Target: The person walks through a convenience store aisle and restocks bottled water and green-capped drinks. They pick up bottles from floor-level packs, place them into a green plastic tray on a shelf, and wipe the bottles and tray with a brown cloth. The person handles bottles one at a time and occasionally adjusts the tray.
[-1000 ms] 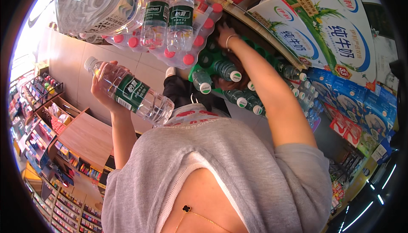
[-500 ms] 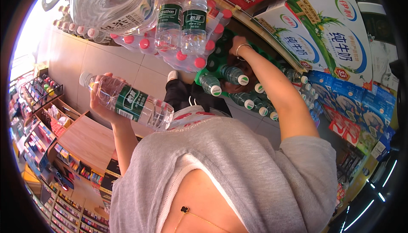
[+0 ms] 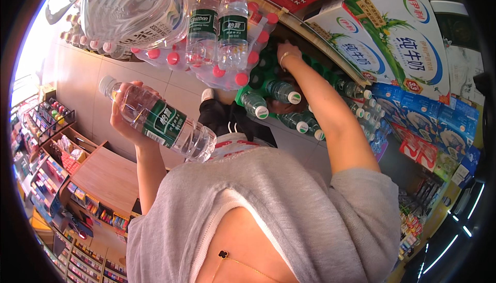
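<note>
My left hand (image 3: 124,122) is wrapped round a clear water bottle (image 3: 165,124) with a green label and white cap. It lies tilted in front of my chest, cap toward the upper left. My right arm stretches forward, and my right hand (image 3: 289,53) is down among the dark green bottle pack (image 3: 256,80) under the shelf edge; its fingertips are hidden. Close to that wrist, bottles with white-and-green caps (image 3: 283,92) stand in the pack. Two upright green-labelled water bottles (image 3: 233,26) stand on a wrapped pack of red-capped bottles (image 3: 222,76).
A large clear water jug (image 3: 135,12) stands at the far left. White-and-green milk cartons (image 3: 408,40) sit on the right, above blue boxes (image 3: 439,123). More bottles (image 3: 354,89) line the floor at right. A wooden counter (image 3: 106,172) and product racks are on the left.
My right hand has shifted slightly lower and left in the picture, still at the green pack. The bottle in my left hand has tilted a little more and moved slightly right.
</note>
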{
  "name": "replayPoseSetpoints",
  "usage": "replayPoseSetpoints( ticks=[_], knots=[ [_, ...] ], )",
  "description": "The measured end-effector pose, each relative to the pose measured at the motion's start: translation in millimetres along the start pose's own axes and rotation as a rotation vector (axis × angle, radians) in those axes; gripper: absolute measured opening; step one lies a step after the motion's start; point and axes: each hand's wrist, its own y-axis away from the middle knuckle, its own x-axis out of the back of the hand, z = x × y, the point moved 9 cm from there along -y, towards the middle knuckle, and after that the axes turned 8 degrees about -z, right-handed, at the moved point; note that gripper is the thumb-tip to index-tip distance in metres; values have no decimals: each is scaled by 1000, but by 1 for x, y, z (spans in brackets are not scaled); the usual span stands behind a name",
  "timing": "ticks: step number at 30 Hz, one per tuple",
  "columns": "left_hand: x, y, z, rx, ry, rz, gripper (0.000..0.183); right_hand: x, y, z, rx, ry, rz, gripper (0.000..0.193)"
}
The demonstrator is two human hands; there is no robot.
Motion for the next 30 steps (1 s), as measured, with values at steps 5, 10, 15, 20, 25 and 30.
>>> replayPoseSetpoints(
  ticks=[5,10,15,20,25,30],
  knots=[
    [2,4,0,43,84,-53,58,34,-3,13,65,-123,46,40],
    [4,2,-9,101,48,-82,58,-3,17,-15,193,94,112,43],
    [2,-3,-16,89,20,-18,58,-53,33,-30,306,298,-229,50],
    [-2,-3,-20,100,-22,-37,57,-50,44,-30,552,181,-316,44],
    [-13,-5,-9,46,-59,-20,59,-18,26,-7,531,-134,-254,40],
    [-75,-16,7,-35,-214,-114,62,81,63,74,393,-368,84,24]
  ],
)
